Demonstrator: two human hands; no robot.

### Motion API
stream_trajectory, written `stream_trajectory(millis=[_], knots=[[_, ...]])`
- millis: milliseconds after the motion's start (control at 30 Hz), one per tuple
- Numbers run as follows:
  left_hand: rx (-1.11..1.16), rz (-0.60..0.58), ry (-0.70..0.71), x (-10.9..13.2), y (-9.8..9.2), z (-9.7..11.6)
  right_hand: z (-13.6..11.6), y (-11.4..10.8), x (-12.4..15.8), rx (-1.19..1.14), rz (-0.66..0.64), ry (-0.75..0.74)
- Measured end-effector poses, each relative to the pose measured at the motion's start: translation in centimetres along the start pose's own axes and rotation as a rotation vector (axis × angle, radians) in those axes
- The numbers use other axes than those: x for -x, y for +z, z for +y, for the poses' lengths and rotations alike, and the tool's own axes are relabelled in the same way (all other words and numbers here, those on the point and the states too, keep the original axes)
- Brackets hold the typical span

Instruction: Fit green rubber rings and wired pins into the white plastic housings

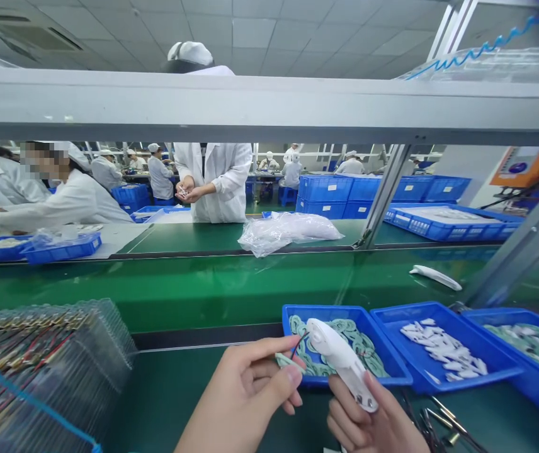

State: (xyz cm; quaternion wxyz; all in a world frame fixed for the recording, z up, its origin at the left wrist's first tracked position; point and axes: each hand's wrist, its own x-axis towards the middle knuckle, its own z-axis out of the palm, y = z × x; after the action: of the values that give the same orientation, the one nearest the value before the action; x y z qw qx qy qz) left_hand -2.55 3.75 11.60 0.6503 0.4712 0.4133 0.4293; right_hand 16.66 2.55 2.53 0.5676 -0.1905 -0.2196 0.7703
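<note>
My left hand is closed in a pinch on a thin pale green part. Dark and red wires run from that part to the end of a long, curved white plastic housing. Around the lower end of this housing, my right hand is closed, holding it tilted with the wired end up and to the left. Small metal spots show at its lower end. Just behind both hands stands a blue tray of pale green loop-shaped parts.
A blue tray holds small white pieces; another tray is farther right. Metal tools lie by my right hand. Wire bundles in clear trays stand left. One white housing rests on the green belt. A co-worker stands opposite.
</note>
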Motion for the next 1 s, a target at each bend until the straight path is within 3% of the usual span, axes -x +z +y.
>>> stream_trajectory(millis=[133, 267, 567, 1000], knots=[[0.068, 0.019, 0.021, -0.1, 0.3, 0.0, 0.4, -0.5, -0.4, -0.056, -0.005, -0.042], [0.078, -0.042, -0.006, -0.4, 0.2, -0.4, 0.3, -0.4, -0.4, -0.072, -0.024, -0.025], [0.088, -0.106, -0.022, -1.0, 0.2, -1.3, -0.4, 2.0, 0.4, -0.056, 0.141, 0.001], [0.075, -0.102, 0.000, -0.8, 0.2, -1.5, -0.4, 2.4, 0.5, -0.016, 0.184, -0.002]])
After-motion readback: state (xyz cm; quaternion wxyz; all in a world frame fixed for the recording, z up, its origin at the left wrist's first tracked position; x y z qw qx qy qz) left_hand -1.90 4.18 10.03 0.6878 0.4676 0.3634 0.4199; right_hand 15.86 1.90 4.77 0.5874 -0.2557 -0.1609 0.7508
